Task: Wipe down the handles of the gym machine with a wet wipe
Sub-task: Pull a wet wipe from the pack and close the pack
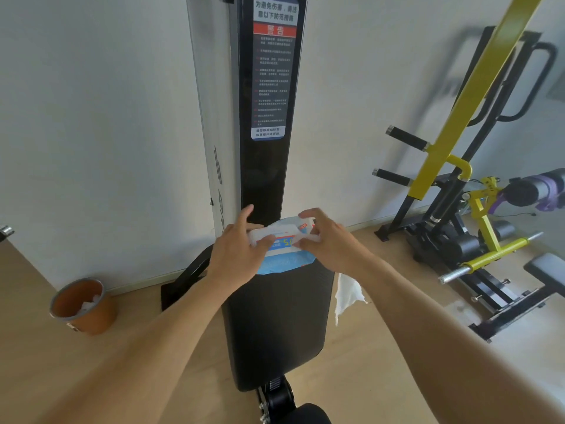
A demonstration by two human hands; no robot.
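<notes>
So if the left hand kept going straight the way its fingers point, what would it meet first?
The left hand grips the wet wipe pack, fingers pointing up and away. Straight on, it would probably meet the black upright panel just behind the pack, though depth is unclear.

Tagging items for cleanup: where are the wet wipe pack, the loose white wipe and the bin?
wet wipe pack (282,241), head view, printed front.
loose white wipe (347,293), head view, hanging middle.
orange bin (91,313), head view, outer wall.

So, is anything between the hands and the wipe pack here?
Nothing visible. Both hands already hold the wet wipe pack over the black seat pad: left hand on its left end, right hand at the flap. A pulled wipe hangs below the right wrist.
</notes>
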